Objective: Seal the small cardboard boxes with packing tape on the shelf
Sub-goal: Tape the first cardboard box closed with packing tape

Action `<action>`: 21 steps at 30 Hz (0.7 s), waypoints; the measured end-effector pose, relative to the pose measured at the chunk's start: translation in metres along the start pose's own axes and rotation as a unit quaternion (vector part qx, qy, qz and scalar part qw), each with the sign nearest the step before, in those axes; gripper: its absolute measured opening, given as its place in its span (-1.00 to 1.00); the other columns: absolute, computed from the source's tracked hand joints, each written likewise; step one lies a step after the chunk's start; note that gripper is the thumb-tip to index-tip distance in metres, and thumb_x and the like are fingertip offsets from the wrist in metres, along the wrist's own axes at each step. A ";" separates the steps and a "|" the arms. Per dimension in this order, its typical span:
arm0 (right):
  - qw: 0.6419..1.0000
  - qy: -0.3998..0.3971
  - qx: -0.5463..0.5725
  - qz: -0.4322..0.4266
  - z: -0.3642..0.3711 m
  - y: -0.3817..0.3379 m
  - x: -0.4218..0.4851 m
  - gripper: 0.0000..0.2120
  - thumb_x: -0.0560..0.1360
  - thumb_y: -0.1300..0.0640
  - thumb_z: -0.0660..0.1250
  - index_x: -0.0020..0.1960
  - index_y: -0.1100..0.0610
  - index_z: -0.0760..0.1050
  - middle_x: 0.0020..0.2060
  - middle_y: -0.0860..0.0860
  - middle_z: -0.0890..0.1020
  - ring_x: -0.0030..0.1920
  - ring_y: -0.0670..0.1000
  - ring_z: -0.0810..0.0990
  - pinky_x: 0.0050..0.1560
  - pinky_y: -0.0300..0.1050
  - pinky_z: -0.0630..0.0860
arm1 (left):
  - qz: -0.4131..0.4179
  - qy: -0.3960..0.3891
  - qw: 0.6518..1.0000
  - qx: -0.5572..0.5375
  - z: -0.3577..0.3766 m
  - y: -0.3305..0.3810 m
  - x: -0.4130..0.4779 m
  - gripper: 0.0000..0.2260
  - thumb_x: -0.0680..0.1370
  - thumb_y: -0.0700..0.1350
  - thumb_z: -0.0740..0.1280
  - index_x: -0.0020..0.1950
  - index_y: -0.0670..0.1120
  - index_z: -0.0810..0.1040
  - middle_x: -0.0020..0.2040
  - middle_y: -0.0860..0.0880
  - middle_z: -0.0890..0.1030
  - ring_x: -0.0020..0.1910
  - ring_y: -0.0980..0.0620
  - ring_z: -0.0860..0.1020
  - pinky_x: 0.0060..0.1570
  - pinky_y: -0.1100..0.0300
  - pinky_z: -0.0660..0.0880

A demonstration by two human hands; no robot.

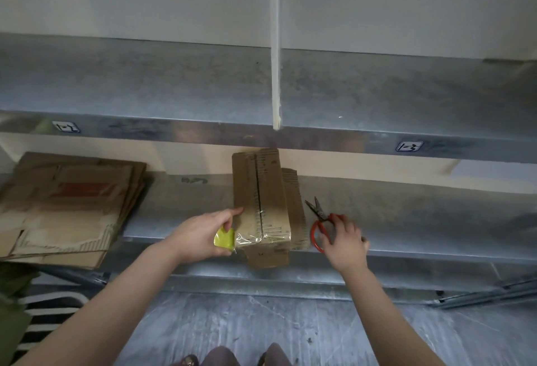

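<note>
The small cardboard box (261,205) sits at the shelf (436,220) front edge, the left hand (200,234) gripping the yellow tape roll (225,238) at its 8 o'clock and the right hand (344,242) curled over the scissors (321,221) at 3 o'clock, so cutting the taut strip looks next.

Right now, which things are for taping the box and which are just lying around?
For the job: cardboard box; yellow tape roll, held by left hand; red scissors, gripped by right hand.
Just lying about: stack of flattened cardboard; shelf labels.
</note>
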State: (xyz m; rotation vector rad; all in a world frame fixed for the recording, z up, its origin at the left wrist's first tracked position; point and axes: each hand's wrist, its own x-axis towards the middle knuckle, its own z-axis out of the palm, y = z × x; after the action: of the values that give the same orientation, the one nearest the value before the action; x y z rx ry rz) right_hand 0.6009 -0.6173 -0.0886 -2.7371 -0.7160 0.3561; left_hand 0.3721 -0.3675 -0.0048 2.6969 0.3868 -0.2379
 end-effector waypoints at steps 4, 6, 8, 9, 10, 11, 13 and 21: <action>0.993 0.072 0.020 -0.094 -0.006 -0.014 -0.034 -0.53 0.60 -0.12 0.18 0.49 -0.05 0.31 0.48 -0.04 0.33 0.51 0.01 0.18 0.43 0.07 0.10 | 0.008 0.005 1.000 -0.008 0.001 -0.001 -0.005 -0.55 0.37 0.16 0.49 -0.02 0.17 0.23 0.45 0.28 0.30 0.23 0.14 0.46 0.00 0.24 0.38; 0.987 0.079 0.016 -0.141 -0.009 -0.026 -0.056 -0.52 0.61 -0.13 0.16 0.51 -0.09 0.27 0.49 -0.06 0.31 0.54 -0.02 0.13 0.49 0.06 0.01 | 0.016 0.011 1.000 -0.012 0.002 -0.002 -0.007 -0.56 0.37 0.15 0.49 -0.04 0.12 0.24 0.49 0.33 0.18 0.27 0.18 0.43 -0.04 0.28 0.34; 0.981 0.084 0.010 -0.174 -0.011 -0.040 -0.077 -0.52 0.61 -0.15 0.13 0.52 -0.12 0.23 0.51 -0.09 0.28 0.55 -0.04 0.07 0.52 0.03 -0.08 | 0.023 0.013 0.999 -0.019 0.003 -0.002 -0.010 -0.56 0.38 0.14 0.50 -0.04 0.09 0.25 0.52 0.31 0.11 0.33 0.18 0.39 -0.02 0.29 0.35; 0.978 0.090 0.011 -0.187 -0.011 -0.048 -0.088 -0.52 0.61 -0.15 0.12 0.51 -0.13 0.23 0.51 -0.09 0.28 0.56 -0.04 0.06 0.53 0.02 -0.10 | 0.027 0.014 0.999 -0.021 0.003 -0.002 -0.011 -0.56 0.38 0.13 0.50 -0.04 0.07 0.25 0.53 0.28 0.11 0.34 0.17 0.38 -0.01 0.28 0.36; 0.975 0.097 0.015 -0.201 -0.011 -0.058 -0.097 -0.53 0.61 -0.15 0.11 0.51 -0.12 0.25 0.50 -0.10 0.28 0.56 -0.04 0.06 0.54 0.02 -0.10 | 0.030 0.013 0.999 -0.022 0.004 -0.002 -0.012 -0.55 0.38 0.12 0.51 -0.03 0.05 0.26 0.54 0.27 0.10 0.36 0.16 0.38 0.00 0.26 0.37; 0.972 0.101 0.020 -0.213 -0.009 -0.069 -0.104 -0.53 0.61 -0.15 0.10 0.50 -0.11 0.26 0.49 -0.10 0.29 0.56 -0.04 0.06 0.54 0.02 -0.09 | 0.034 0.013 0.999 -0.021 0.004 -0.002 -0.013 -0.55 0.38 0.11 0.51 -0.03 0.03 0.26 0.54 0.26 0.10 0.37 0.14 0.37 0.02 0.25 0.38; 0.968 0.095 0.022 -0.233 -0.002 -0.095 -0.115 -0.52 0.61 -0.14 0.05 0.50 -0.09 0.25 0.49 -0.10 0.30 0.56 -0.04 0.06 0.55 -0.01 -0.13 | 0.041 0.017 0.999 -0.024 0.004 -0.004 -0.016 -0.55 0.38 0.11 0.51 -0.03 0.02 0.26 0.54 0.25 0.11 0.39 0.14 0.36 0.07 0.22 0.40; 0.982 0.050 -0.040 -0.179 0.020 -0.142 -0.111 -0.51 0.64 -0.10 0.04 0.56 -0.08 0.13 0.57 -0.04 0.11 0.58 0.00 -0.10 0.52 0.03 -0.34 | 0.046 0.047 0.996 -0.066 -0.011 -0.034 -0.045 -0.54 0.33 0.12 0.52 -0.09 0.10 0.23 0.45 0.25 0.29 0.31 0.14 0.41 0.11 0.14 0.43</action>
State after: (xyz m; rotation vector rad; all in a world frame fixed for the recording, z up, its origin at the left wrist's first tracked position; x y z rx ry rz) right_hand 0.4394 -0.5510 -0.0417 -2.6022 -1.1907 0.1111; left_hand 0.3199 -0.3433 0.0028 2.5938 0.2945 -0.0575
